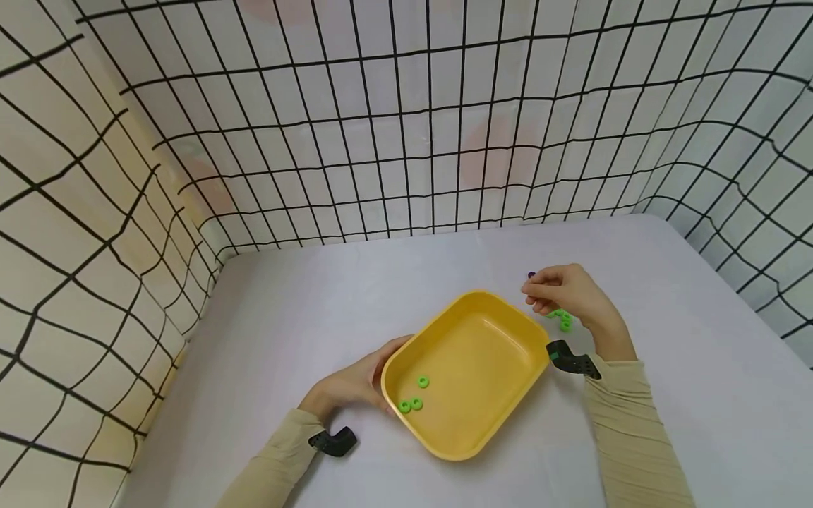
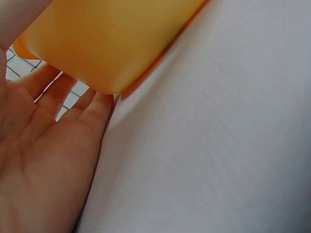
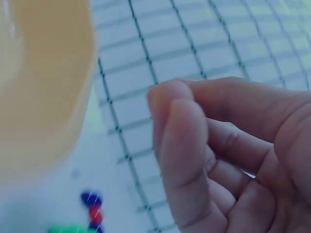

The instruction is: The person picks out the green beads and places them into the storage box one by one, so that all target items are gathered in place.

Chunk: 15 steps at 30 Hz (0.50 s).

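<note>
A yellow tray (image 1: 470,381) sits at an angle on the white table, with 3 small green rings (image 1: 416,403) in its left corner. My left hand (image 1: 356,381) grips that corner, its fingers against the tray's outer wall (image 2: 112,43). Beyond the opposite end of the tray is my right hand (image 1: 565,293), thumb and index fingertips together. In the right wrist view nothing shows between those fingertips (image 3: 182,126). Several green rings (image 1: 565,322) lie below this hand, partly covered by it. A purple bead (image 1: 531,274) peeks out just past its fingers.
Purple and red beads (image 3: 95,212) lie near a green piece (image 3: 73,229) in the right wrist view. Black wire mesh (image 1: 406,141) stands along the back and both sides of the table (image 1: 305,303). Each wrist wears a black camera mount (image 1: 574,360).
</note>
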Motion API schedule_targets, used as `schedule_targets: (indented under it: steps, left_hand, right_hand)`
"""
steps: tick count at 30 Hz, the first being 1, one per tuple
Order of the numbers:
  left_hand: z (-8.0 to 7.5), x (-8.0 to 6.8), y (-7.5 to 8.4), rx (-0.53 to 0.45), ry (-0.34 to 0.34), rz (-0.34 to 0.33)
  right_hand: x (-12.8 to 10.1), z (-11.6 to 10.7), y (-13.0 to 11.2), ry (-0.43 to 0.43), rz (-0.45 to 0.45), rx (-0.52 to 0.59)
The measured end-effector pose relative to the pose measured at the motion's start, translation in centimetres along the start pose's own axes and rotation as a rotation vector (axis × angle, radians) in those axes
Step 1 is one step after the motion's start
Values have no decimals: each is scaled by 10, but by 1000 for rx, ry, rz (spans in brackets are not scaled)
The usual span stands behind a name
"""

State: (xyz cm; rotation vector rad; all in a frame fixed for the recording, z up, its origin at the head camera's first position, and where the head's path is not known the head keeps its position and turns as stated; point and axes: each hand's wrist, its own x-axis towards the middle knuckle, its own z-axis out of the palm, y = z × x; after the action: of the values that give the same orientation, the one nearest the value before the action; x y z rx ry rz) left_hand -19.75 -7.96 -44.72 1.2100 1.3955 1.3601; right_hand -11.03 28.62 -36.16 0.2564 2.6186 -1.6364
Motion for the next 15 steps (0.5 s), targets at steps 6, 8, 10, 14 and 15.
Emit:
schedule_targets:
  steps: [6, 8, 10, 14, 15]
  left_hand:
    - [-3, -3, -12, 39, 17, -3]
    - [-3, -3, -13, 38, 26, -9]
    - [-3, -3, -13, 34, 30, -12]
    - [-1, -1, -14, 21, 23, -18]
    - [0, 0, -14, 19, 19, -24]
  right_hand:
    - [3, -16, 36, 140, 53, 88]
    - [4, -19, 45, 205, 79, 68]
    - [3, -23, 54, 265, 128, 13]
    - [-1, -27, 72, 341, 239, -134]
    - [-3, -27, 76, 351, 257, -158]
